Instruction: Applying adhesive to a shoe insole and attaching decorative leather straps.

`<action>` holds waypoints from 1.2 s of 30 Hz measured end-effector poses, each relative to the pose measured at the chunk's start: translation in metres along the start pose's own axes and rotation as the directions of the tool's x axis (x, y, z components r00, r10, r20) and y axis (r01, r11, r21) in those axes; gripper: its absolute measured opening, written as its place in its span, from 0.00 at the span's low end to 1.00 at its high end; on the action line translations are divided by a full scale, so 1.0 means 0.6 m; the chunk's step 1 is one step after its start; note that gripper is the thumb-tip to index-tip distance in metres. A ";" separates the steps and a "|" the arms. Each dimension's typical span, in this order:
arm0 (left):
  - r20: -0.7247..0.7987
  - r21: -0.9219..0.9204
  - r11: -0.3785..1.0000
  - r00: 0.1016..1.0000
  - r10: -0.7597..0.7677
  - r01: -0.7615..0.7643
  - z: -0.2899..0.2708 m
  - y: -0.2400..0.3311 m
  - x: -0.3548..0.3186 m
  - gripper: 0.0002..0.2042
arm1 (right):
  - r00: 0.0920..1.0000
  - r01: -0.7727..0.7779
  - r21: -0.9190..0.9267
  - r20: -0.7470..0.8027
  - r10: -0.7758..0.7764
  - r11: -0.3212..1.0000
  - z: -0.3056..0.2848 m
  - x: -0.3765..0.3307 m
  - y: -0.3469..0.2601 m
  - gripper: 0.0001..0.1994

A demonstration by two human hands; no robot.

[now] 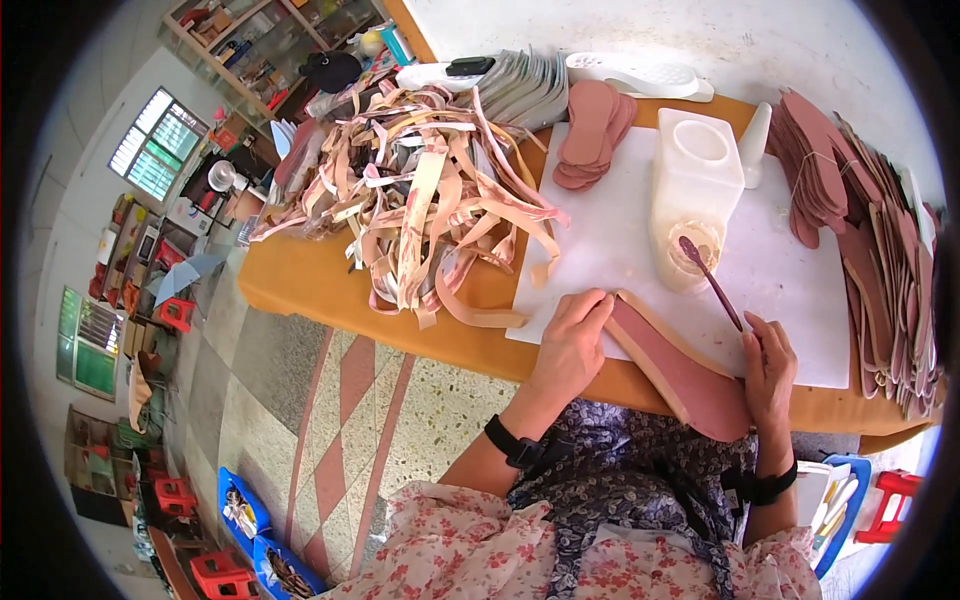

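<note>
Evidently we were partway through one pink insole (685,375), held over the near edge of the table (300,280): the grip of our left hand (577,335) pinched its narrow end, that of our right hand (769,368) closed beside its wide end. Beige banding (648,374) lined both long sides; we made out none at the wide end, apparently left undone. Beyond, the brush (712,281) leaned in the white container (692,185); farther off, the pink stack (590,125) showed no banding, seemingly untreated.

Bright, clear centre; curved, dark rim.
</note>
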State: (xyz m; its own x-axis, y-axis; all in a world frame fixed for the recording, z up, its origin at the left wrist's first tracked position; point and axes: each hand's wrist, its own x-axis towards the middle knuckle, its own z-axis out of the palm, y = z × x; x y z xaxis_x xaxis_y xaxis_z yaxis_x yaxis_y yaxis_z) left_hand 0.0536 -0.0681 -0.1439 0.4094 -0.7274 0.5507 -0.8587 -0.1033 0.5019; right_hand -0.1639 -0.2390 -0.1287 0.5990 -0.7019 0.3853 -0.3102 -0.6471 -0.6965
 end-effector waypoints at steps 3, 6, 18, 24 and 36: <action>-0.015 0.022 1.000 1.000 0.004 -0.004 0.002 0.000 -0.003 0.16 | 0.999 0.027 0.008 -0.021 -0.027 1.000 0.002 0.000 0.001 0.10; -0.030 0.007 1.000 1.000 -0.006 0.006 0.001 -0.001 -0.003 0.16 | 0.999 0.043 0.015 -0.031 -0.043 0.999 0.005 -0.001 0.003 0.10; -0.022 -0.073 0.991 0.993 -0.117 0.115 0.001 -0.010 -0.004 0.16 | 0.999 0.017 -0.029 -0.031 -0.018 0.999 0.006 0.003 0.006 0.10; -0.034 -0.203 0.952 0.969 -0.243 0.231 -0.002 -0.013 0.003 0.16 | 0.999 0.000 -0.038 -0.032 -0.001 0.999 0.014 0.008 0.008 0.10; 0.107 0.023 0.994 0.988 -0.107 0.105 -0.004 0.013 0.014 0.27 | 0.999 0.020 -0.071 -0.025 -0.022 0.997 0.005 0.003 0.011 0.10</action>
State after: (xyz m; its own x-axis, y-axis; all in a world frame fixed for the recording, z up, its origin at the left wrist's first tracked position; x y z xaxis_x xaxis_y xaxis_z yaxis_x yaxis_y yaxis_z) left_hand 0.0511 -0.0735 -0.1336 0.4635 -0.7808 0.4189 -0.8178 -0.1948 0.5416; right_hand -0.1628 -0.2437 -0.1346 0.5869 -0.6948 0.4157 -0.3500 -0.6807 -0.6435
